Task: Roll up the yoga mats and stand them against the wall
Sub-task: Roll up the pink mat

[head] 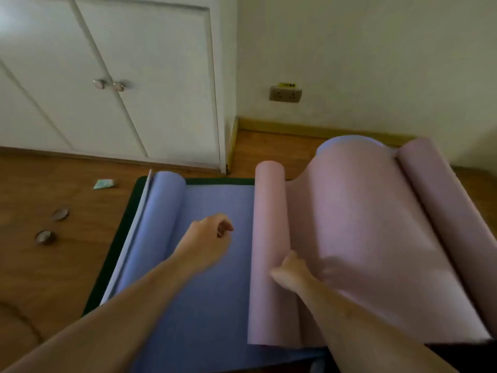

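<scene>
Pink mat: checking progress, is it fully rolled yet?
No. The pink mat is partly rolled: curled edges, middle billowing loose.

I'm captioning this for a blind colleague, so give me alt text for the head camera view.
Seen from above, a person's right hand grips the rolled edge of a pink yoga mat lying over a purple mat on a wooden floor. The left hand hovers loosely curled over the purple mat. White cupboard doors and a wall socket stand behind.

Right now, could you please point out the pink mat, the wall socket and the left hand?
pink mat (pixel 363 224): head view, raised middle fold.
wall socket (pixel 285 93): head view, faceplate centre.
left hand (pixel 208 239): head view, back of hand.
</scene>
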A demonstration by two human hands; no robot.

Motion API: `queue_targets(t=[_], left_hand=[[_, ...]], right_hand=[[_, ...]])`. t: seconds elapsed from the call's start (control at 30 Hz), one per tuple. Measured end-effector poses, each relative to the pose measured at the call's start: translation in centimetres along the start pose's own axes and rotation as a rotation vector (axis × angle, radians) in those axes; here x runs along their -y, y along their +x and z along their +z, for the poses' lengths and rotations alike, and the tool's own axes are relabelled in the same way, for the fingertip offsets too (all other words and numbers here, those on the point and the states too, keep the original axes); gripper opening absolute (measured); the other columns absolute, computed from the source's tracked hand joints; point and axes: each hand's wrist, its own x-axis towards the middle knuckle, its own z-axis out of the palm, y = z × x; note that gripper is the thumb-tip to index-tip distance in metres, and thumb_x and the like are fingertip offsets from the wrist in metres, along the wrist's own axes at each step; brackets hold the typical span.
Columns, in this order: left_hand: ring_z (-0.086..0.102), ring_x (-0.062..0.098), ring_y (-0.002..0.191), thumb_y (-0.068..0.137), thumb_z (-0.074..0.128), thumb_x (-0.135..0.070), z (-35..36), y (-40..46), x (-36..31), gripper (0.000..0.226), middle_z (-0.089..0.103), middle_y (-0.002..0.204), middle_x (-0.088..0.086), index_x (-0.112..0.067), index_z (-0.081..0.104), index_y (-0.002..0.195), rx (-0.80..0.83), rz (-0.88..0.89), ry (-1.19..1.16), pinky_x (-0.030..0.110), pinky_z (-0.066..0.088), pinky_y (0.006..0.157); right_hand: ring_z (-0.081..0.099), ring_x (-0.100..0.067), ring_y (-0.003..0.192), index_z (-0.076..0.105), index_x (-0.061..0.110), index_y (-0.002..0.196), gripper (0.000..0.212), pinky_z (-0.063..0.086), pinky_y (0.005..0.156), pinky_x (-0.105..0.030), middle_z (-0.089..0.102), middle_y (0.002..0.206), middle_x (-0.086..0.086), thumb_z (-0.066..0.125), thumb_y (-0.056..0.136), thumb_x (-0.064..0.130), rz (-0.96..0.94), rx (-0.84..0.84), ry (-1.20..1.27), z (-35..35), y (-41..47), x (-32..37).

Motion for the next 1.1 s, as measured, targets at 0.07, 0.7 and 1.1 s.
queue_targets(t=[0.07, 0.7, 1.1], left_hand=[[0.066, 0.014, 0.067, 0.103, 0.055, -0.022, 0.7, 2.1, 1.8, 0.016, 0.070, 0.094, -0.009, -0.035, 0.065, 0.100, 0.010, 0.006, 0.053, 0.022, 0.049, 0.046], [0.049, 0.016, 0.123, 0.078, 0.078, -0.032, -5.5, 3.0, -7.7, 0.046, 0.054, 0.128, -0.014, -0.041, 0.058, 0.118, 0.238, 0.701, 1.022, 0.038, 0.038, 0.113], [0.057, 0.008, 0.083, 0.094, 0.054, -0.069, -13.3, -8.0, -19.0, 0.033, 0.053, 0.089, -0.014, -0.039, 0.053, 0.108, 0.050, 0.559, 1.314, 0.027, 0.048, 0.077]], right_hand=[[0.038, -0.039, 0.151, 0.004, -0.001, 0.166, 0.115, 0.040, 0.120, -0.038, 0.028, 0.167, -0.023, 0.077, 0.091, 0.047, 0.062, 0.027, 0.057, 1.4, 2.3, -0.5], [0.063, -0.026, 0.093, 0.051, 0.031, 0.149, 0.065, 0.043, 0.071, -0.037, 0.053, 0.096, 0.006, 0.069, 0.091, 0.006, -0.973, -0.118, -0.931, -12.6, -14.7, 11.4], [0.063, -0.027, 0.111, 0.050, 0.027, 0.133, 0.058, 0.054, 0.089, -0.048, 0.065, 0.122, 0.003, 0.075, 0.081, 0.022, -1.074, -0.596, -0.820, -22.0, -24.1, 6.2]])
